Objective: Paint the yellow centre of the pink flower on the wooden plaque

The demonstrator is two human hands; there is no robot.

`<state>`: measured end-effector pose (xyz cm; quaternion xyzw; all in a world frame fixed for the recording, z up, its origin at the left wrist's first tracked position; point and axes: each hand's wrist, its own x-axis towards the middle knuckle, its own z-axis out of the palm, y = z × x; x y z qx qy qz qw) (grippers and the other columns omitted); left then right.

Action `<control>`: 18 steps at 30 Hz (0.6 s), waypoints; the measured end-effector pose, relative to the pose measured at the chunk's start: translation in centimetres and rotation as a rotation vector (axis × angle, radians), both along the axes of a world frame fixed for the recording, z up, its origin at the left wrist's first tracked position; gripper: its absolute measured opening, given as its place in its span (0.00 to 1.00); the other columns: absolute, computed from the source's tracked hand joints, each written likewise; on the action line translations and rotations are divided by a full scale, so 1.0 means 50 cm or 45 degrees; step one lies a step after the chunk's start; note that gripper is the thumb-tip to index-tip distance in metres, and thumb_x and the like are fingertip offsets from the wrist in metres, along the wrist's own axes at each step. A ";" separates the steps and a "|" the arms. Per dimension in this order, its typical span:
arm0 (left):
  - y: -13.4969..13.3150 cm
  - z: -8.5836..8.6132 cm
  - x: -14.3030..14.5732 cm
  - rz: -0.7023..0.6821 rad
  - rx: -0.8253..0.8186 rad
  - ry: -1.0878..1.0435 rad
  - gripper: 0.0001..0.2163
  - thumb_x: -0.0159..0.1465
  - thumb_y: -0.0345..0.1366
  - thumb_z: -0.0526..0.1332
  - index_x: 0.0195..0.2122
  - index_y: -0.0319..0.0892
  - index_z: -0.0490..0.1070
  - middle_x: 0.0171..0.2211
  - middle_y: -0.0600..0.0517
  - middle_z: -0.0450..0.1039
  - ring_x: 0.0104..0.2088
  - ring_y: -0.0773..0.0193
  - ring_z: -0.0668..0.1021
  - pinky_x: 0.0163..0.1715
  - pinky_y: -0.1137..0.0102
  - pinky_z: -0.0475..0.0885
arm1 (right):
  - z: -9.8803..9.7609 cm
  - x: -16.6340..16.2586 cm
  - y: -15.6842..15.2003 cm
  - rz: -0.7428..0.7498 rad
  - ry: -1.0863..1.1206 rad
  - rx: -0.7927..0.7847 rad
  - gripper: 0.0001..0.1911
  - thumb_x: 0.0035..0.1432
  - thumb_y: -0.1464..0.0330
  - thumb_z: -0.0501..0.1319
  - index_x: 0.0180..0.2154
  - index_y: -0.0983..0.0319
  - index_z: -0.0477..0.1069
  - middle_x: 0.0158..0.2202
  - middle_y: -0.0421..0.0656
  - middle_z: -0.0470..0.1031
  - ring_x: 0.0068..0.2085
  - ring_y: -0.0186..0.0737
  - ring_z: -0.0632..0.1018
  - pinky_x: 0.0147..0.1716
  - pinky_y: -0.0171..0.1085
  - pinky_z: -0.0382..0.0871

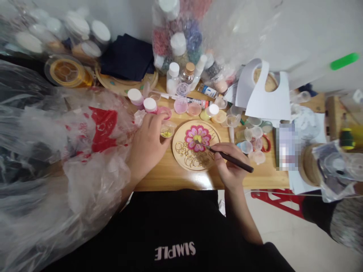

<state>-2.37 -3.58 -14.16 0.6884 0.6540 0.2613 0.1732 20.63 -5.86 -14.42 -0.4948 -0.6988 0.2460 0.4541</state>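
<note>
My right hand is closed around a thin tool with a dark handle. The tool's narrow tip meets the yellow centre of a pink, dark-edged flower on a round wooden board. Raised gold outlines cover the board's lower part, partly in shadow. Left of the board, my left hand grips a small clear cup with yellow material inside, its thumb and fingers around the near side. Whether the cup rests on the table is hidden.
Pots with white lids and small open cups stand behind the board. More clear cups and red-handled scissors lie to the right. Crumpled plastic bags crowd the left; bottles stand at the back.
</note>
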 end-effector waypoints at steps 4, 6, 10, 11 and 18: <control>-0.001 -0.003 -0.003 -0.021 0.069 -0.042 0.24 0.55 0.26 0.67 0.52 0.46 0.64 0.50 0.46 0.67 0.53 0.51 0.73 0.49 0.57 0.76 | 0.002 0.001 0.002 0.015 0.010 0.009 0.08 0.56 0.74 0.61 0.36 0.57 0.76 0.32 0.41 0.79 0.34 0.39 0.79 0.36 0.41 0.74; -0.002 -0.003 -0.004 -0.023 0.103 -0.063 0.24 0.55 0.27 0.67 0.52 0.46 0.63 0.51 0.46 0.66 0.54 0.51 0.73 0.49 0.57 0.75 | 0.005 0.001 0.006 0.021 0.012 -0.010 0.07 0.57 0.73 0.61 0.36 0.57 0.76 0.32 0.41 0.79 0.34 0.39 0.79 0.35 0.40 0.74; -0.005 0.002 -0.005 -0.029 0.217 -0.057 0.25 0.53 0.26 0.69 0.51 0.45 0.64 0.48 0.47 0.65 0.52 0.53 0.73 0.52 0.56 0.73 | 0.015 0.000 0.022 0.037 -0.029 -0.113 0.05 0.57 0.71 0.61 0.35 0.59 0.75 0.31 0.40 0.79 0.30 0.35 0.78 0.29 0.35 0.73; -0.006 0.005 -0.005 -0.029 0.251 -0.048 0.25 0.52 0.26 0.69 0.51 0.45 0.65 0.48 0.46 0.66 0.52 0.53 0.73 0.52 0.56 0.72 | 0.017 0.000 0.027 0.059 -0.045 -0.147 0.04 0.56 0.71 0.62 0.34 0.59 0.75 0.31 0.40 0.79 0.29 0.34 0.78 0.27 0.34 0.72; -0.030 0.045 0.017 -0.179 0.512 0.019 0.16 0.61 0.33 0.64 0.49 0.43 0.66 0.45 0.46 0.69 0.49 0.55 0.74 0.49 0.59 0.73 | 0.026 0.007 0.069 0.082 0.101 -0.159 0.04 0.53 0.70 0.61 0.29 0.61 0.75 0.25 0.39 0.76 0.25 0.32 0.75 0.23 0.32 0.68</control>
